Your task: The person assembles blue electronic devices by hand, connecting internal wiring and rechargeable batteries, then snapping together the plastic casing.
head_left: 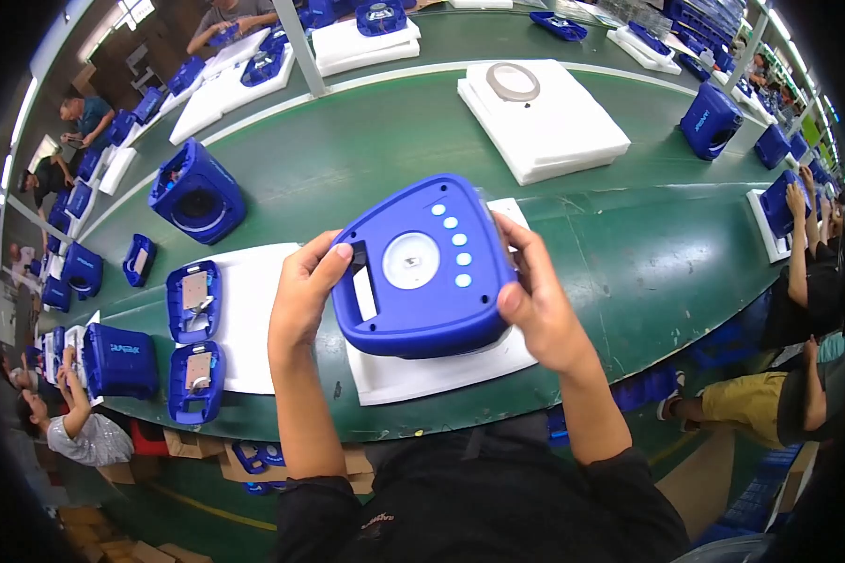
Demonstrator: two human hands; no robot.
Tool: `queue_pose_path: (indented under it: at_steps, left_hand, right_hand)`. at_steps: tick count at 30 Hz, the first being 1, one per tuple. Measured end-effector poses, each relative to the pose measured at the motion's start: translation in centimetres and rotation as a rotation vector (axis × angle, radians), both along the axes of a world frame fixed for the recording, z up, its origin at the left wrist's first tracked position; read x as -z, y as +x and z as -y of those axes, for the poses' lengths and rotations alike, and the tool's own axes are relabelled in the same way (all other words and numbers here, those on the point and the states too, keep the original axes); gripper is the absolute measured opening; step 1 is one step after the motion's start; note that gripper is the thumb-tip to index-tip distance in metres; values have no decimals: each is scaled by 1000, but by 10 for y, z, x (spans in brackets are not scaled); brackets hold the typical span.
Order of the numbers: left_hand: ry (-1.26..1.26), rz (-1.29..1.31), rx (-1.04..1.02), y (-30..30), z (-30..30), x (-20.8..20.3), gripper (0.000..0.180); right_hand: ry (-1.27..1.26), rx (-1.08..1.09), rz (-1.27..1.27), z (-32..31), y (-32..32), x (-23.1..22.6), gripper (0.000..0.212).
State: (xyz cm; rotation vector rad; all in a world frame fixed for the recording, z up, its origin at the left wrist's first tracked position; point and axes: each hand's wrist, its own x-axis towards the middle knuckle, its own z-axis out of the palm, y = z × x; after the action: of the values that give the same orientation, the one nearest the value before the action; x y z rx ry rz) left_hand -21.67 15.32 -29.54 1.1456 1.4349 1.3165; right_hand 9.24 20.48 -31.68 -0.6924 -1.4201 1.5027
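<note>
Between both hands I hold a blue portable speaker [385,305], its panel with a round white disc and a row of several white buttons facing up. My left hand [305,286] grips its left side, the thumb lying beside the handle opening. The fingers of my right hand [545,305] wrap round the right side, with the thumb at the lower right corner. Beneath the speaker lies a white foam pad [394,380], partly hidden by it. To the left, two blue panels [195,300] with their inner sides up rest by another white foam sheet [253,347].
The green bench [648,253] curves across the view. At its far side is a stack of white foam sheets [573,131] with a grey ring [514,82] on top. More blue housings [197,192] stand to the left and right. Several people work along the line.
</note>
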Motion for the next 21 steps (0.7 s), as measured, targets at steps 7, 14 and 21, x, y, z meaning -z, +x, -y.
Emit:
queue_pose_path:
  at_steps: [7, 14, 21]
  left_hand:
    - [-3, 293, 4, -76, 31, 26, 51]
    - [15, 310, -91, -88, 42, 44, 52]
    - [68, 245, -69, -63, 35, 32, 54]
  right_hand:
    - [331, -201, 60, 26, -29, -2, 106]
    - [334, -293, 32, 36, -40, 2, 100]
    - [251, -245, 51, 36, -37, -8, 104]
